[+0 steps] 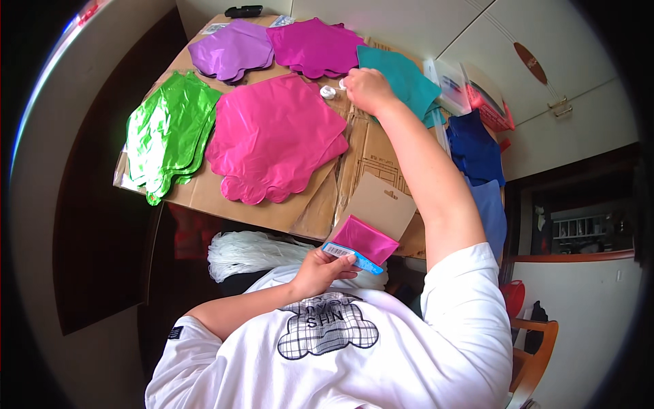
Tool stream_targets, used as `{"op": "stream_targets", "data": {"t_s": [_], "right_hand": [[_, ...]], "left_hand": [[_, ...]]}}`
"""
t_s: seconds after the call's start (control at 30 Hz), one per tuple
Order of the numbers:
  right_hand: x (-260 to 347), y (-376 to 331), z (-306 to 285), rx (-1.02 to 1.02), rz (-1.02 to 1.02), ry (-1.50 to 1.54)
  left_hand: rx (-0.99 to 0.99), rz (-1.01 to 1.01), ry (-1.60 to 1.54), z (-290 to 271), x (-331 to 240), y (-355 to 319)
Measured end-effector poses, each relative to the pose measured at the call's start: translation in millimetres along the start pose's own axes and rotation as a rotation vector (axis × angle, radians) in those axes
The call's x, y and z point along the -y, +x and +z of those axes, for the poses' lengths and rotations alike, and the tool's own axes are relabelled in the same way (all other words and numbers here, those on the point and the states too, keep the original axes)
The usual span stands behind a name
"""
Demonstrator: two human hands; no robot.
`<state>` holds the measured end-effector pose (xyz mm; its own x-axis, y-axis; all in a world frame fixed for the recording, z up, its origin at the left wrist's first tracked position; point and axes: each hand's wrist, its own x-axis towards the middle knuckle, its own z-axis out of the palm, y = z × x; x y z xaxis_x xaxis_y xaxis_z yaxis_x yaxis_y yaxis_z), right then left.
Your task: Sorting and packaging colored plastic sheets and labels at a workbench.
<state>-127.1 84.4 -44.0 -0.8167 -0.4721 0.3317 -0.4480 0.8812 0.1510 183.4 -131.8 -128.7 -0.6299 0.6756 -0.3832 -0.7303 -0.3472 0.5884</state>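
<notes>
My left hand (320, 273) grips a folded cardboard package (381, 198) by its blue edge (368, 264), which carries a barcode label. A folded magenta foil piece (368, 238) lies against the tan card. My right hand (370, 91) is stretched far across the table, its fingers closed at a small white roll (343, 84) that shows only in part. Just left of it sits a second white roll (328, 93). Beside that hand lies a stack of flat teal foil pieces (405, 78), which look like deflated balloons.
Similar stacks in pink (276, 136), green (167, 126), lilac (231, 49) and purple (317, 44) cover the cardboard-topped table (286, 221). Dark blue pieces (475, 150) hang at the right edge. Behind them stand a clear box (448, 85) and a red basket (489, 109). White stringy bundle (255, 253) below.
</notes>
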Motion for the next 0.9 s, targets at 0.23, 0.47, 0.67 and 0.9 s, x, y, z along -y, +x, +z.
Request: {"op": "stream_targets", "data": {"t_s": [0.23,0.47,0.67,0.9], "right_hand": [[27,-97,-125,-0.043,0.424,1.32],[102,-225,-162,0.143,0.393,1.025],[142,-231,-164,-0.291,0.039,0.315],[150,-252,-146,0.448,0.616,1.211]], "left_hand": [[0.083,0.017,0.0,-13,4,4],[0.082,0.09,0.231,-12,-3,1],[0.049,0.161,0.275,-13,-3,2],[0.156,0.238,0.431,-20,-2,-2]]}}
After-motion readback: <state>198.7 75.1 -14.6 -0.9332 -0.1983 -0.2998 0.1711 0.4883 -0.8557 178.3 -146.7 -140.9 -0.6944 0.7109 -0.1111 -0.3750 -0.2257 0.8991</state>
